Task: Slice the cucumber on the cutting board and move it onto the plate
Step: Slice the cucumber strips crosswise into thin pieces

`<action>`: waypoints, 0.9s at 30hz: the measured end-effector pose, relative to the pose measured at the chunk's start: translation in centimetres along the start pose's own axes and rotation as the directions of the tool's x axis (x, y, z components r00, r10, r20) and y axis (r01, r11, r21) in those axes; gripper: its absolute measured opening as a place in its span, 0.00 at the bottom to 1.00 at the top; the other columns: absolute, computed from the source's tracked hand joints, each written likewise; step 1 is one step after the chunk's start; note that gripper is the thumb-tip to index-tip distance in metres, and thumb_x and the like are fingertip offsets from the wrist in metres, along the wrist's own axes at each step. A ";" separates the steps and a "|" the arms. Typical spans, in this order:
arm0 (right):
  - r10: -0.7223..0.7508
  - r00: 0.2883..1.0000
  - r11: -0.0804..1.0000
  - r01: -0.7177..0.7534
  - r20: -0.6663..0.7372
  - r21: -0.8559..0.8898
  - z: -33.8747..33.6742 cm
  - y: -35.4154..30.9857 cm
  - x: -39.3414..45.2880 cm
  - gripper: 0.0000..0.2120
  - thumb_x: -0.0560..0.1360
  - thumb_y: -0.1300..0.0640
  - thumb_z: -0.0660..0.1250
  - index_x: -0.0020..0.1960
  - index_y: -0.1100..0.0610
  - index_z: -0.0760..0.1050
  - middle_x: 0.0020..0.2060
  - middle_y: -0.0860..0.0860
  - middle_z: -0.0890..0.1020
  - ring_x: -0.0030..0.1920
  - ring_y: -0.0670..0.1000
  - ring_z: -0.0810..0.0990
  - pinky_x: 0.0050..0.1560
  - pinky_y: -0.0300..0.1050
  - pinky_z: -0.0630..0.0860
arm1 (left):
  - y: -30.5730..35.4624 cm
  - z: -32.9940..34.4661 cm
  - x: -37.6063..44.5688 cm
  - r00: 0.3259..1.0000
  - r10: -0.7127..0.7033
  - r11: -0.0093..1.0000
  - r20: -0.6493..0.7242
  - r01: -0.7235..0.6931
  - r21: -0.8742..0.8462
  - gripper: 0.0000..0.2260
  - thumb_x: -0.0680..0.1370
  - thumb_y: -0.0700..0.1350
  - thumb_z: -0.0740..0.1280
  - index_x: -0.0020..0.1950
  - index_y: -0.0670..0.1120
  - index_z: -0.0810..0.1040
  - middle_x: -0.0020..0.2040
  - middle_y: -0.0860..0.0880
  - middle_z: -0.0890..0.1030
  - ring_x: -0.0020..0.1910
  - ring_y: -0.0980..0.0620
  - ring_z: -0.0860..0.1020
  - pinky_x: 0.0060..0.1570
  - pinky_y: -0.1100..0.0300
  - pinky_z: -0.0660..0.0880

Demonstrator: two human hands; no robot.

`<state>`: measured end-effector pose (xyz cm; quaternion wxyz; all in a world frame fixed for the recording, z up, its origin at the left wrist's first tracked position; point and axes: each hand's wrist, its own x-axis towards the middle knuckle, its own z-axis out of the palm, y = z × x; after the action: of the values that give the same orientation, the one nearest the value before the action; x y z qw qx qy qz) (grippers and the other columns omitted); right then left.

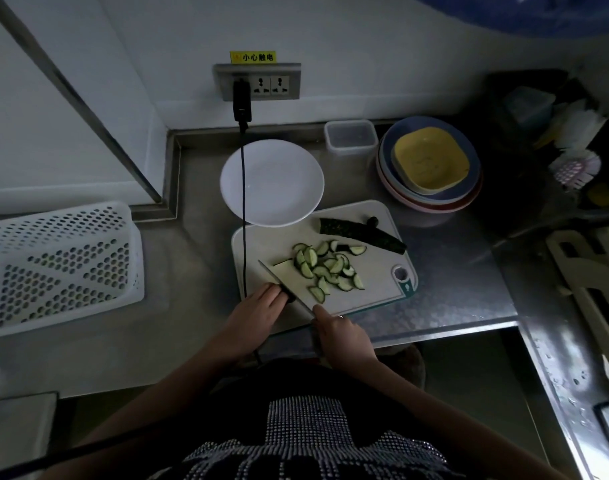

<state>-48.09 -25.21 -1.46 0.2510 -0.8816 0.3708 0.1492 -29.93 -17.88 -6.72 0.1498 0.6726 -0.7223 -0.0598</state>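
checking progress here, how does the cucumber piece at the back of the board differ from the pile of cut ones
The uncut cucumber piece is one long, dark length lying whole at the cutting board's far edge. The cucumber slices are many small half-moons, pale cut faces showing, heaped mid-board by the knife. Both lie on the board; the white plate holds neither.

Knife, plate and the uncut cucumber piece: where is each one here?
knife point(289, 284): head view, on the flat of the blade.
plate point(279, 181): head view, on its bare white middle.
uncut cucumber piece point(362, 233): head view, on its dark skin, at the board's far edge.
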 end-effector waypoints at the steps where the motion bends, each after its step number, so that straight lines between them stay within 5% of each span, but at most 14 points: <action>1: 0.005 1.000 1.000 -0.005 0.010 -0.002 0.0 0.0 0.0 0.11 0.79 0.59 0.55 0.60 0.54 0.62 0.49 0.60 0.80 0.49 0.63 0.80 0.38 0.49 0.67 | 0.0 0.0 0.0 1.000 -0.001 1.000 0.002 0.001 0.001 0.16 0.70 0.40 0.56 0.57 0.43 0.68 0.50 0.45 0.73 0.52 0.47 0.71 0.36 0.58 0.77; 12: 0.062 0.997 0.998 -0.063 0.049 0.009 -0.1 -0.1 0.2 0.13 0.79 0.61 0.53 0.62 0.54 0.61 0.51 0.61 0.80 0.51 0.64 0.80 0.43 0.52 0.73 | 0.2 -0.2 -0.1 0.995 0.065 0.998 -0.070 -0.063 0.028 0.14 0.70 0.39 0.55 0.55 0.42 0.68 0.52 0.46 0.68 0.49 0.47 0.70 0.37 0.57 0.78; 22: 0.095 0.994 0.981 -0.084 -0.057 0.175 -0.5 -0.1 -0.2 0.09 0.82 0.51 0.54 0.57 0.54 0.66 0.49 0.61 0.81 0.50 0.64 0.79 0.39 0.49 0.66 | -0.2 -0.1 -0.5 0.994 0.073 0.996 -0.082 -0.069 0.051 0.12 0.71 0.42 0.58 0.54 0.44 0.71 0.52 0.48 0.70 0.49 0.49 0.71 0.43 0.56 0.75; 27: 0.099 0.993 0.965 -0.081 -0.060 0.249 -0.9 -0.7 -0.5 0.09 0.81 0.50 0.55 0.55 0.55 0.67 0.48 0.61 0.80 0.50 0.64 0.78 0.38 0.48 0.66 | -0.4 -0.1 -0.8 0.997 0.034 0.999 -0.064 -0.034 0.003 0.14 0.71 0.40 0.58 0.52 0.41 0.78 0.51 0.47 0.72 0.50 0.48 0.71 0.35 0.56 0.78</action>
<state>-47.86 -24.98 -0.22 0.3379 -0.8306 0.4350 0.0817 -29.51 -17.13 -6.88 0.1732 0.6620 -0.7283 -0.0349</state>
